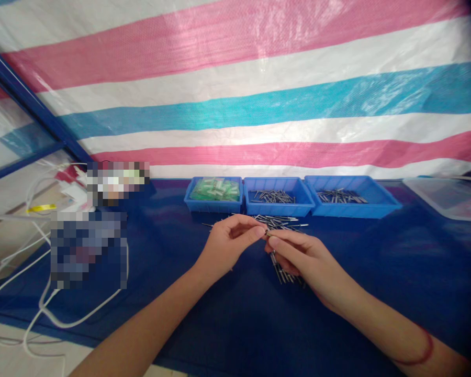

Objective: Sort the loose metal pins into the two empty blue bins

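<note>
Fingers (pixel 255 233) of the left hand (pixel 226 243) and right hand (pixel 308 255), nearly closed, pinch 1 small, mostly hidden part (pixel 266 233) above the tabletop (pixel 235 324), nearer than 3 blue plastic bins (pixel 278 210).

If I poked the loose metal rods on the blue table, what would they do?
The metal rods look thin and round, so they'd probably roll. Their metallic shine suggests they're stiff, not floppy. They lie crisscrossed on the table, so nudging one might shift its neighbours.
</note>
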{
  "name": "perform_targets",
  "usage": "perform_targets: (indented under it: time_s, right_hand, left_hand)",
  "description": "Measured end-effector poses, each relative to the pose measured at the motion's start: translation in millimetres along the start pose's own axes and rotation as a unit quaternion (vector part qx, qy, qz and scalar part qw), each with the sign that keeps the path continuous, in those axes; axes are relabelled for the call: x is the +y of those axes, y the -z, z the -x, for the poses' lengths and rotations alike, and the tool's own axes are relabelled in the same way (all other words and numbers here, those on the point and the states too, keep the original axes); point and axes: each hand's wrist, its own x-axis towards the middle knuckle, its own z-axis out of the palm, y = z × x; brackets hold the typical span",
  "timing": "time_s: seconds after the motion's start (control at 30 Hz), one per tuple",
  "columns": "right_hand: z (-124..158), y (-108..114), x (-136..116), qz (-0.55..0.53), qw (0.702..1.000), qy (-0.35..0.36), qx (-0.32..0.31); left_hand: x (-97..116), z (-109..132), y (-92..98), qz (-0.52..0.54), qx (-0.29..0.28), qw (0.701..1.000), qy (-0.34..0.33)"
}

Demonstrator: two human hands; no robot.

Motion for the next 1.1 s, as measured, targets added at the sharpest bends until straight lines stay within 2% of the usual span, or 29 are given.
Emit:
perform_targets:
  time_s: [0.2, 0.3, 0.37, 0.47, 0.53, 0.63, 0.73, 0.8, 0.87, 0.9, 0.97, 1.03, 1.1]
  right_hand:
    - [1, 0, 3, -0.007, 0.999, -0.035, -0.015]
    - [0, 1, 4, -0.007, 1.000, -0.029, 0.007]
    - [-1, 3, 5, 0.020, 0.999, 0.001, 0.032]
    - [0, 7, 6, 0.106, 0.987, 0.090, 0.076]
    - [3, 8, 5, 0.185, 0.964, 0.164, 0.101]
    - [7, 9, 1, 0.301, 0.909, 0.267, 0.113]
    - [7, 16, -5, 0.362, 0.867, 0.319, 0.124]
    - [1, 31, -6, 0.377, 0.855, 0.313, 0.171]
    - [-9, 53, -6, 0.383, 0.838, 0.290, 0.259]
    - [-14, 66, -5, 0.389, 0.822, 0.275, 0.311]
    - [-24, 92, -5, 0.440, 0.781, 0.239, 0.373]
    - [-33, 112, -4, 0.521, 0.742, 0.212, 0.365]
    - [-38, 122, -4, 0.569, 0.707, 0.214, 0.362]
  left_hand:
    - [0, 1, -0.7, -0.002, -0.012, 1.000, 0.012]
    - [0, 0, -0.7, -0.012, -0.005, 1.000, 0.006]
    - [0, 0, 0.0, -0.022, -0.003, 1.000, 0.002]
    - [-1, -1, 1.4, -0.036, -0.013, 0.999, 0.000]
    - [-3, -1, 1.5, -0.053, -0.025, 0.998, -0.001]
    - [-5, 1, 0.2, -0.103, -0.064, 0.993, 0.005]
    - [1, 2, 1.0, -0.194, -0.094, 0.976, -0.011]
    - [12, 3, 6.7, -0.286, -0.095, 0.953, -0.040]
    - [26, 3, 17.8, -0.374, -0.125, 0.917, -0.055]
    - [33, 4, 24.9, -0.411, -0.156, 0.896, -0.054]
    - [43, 5, 40.4, -0.472, -0.206, 0.857, -0.029]
    - [47, 7, 53.6, -0.512, -0.222, 0.830, 0.012]
    - [45, 10, 61.6, -0.538, -0.235, 0.807, 0.057]
